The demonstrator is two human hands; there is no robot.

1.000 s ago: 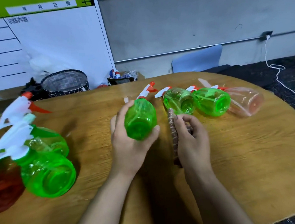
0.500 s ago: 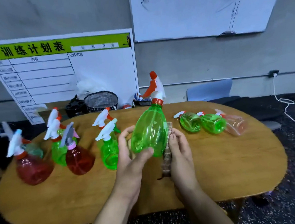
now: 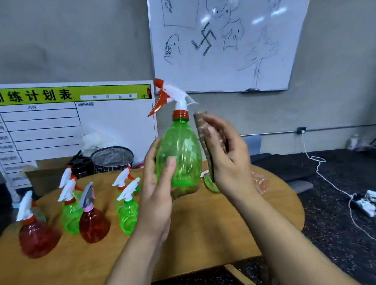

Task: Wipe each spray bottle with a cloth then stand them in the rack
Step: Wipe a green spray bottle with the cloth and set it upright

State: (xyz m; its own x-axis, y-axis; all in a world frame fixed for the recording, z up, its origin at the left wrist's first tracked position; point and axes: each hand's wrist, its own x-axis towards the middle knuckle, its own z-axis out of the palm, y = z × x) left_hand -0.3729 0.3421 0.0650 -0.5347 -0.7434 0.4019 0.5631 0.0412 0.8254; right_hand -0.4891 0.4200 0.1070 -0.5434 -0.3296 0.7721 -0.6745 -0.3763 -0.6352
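The left hand (image 3: 157, 183) grips a green spray bottle (image 3: 179, 156) round its lower body, thumb across the near face and fingers curled behind, holding it upright in the air above the middle of the wooden bench (image 3: 191, 239). The right hand (image 3: 227, 159) holds a brown cloth (image 3: 204, 141) folded flat under its fingers and lays it against the bottle's right flank.

The bottle looks empty, clear thin plastic, so it should be light and a little springy; a hard squeeze would likely dent the wall. The smooth body may slip under a rubbing cloth, so the wide lower belly is the sound place to hold, or the orange collar below the white trigger head (image 3: 174, 95), which is stiffer. The cloth is soft and will follow the curve.

At the left of the bench stand wiped-looking bottles upright: two red spray bottles (image 3: 37, 235) and several green ones (image 3: 127, 213). More bottles lie behind the right hand, mostly hidden. No rack can be told for certain; a mesh basket (image 3: 112, 159) sits at the far edge.
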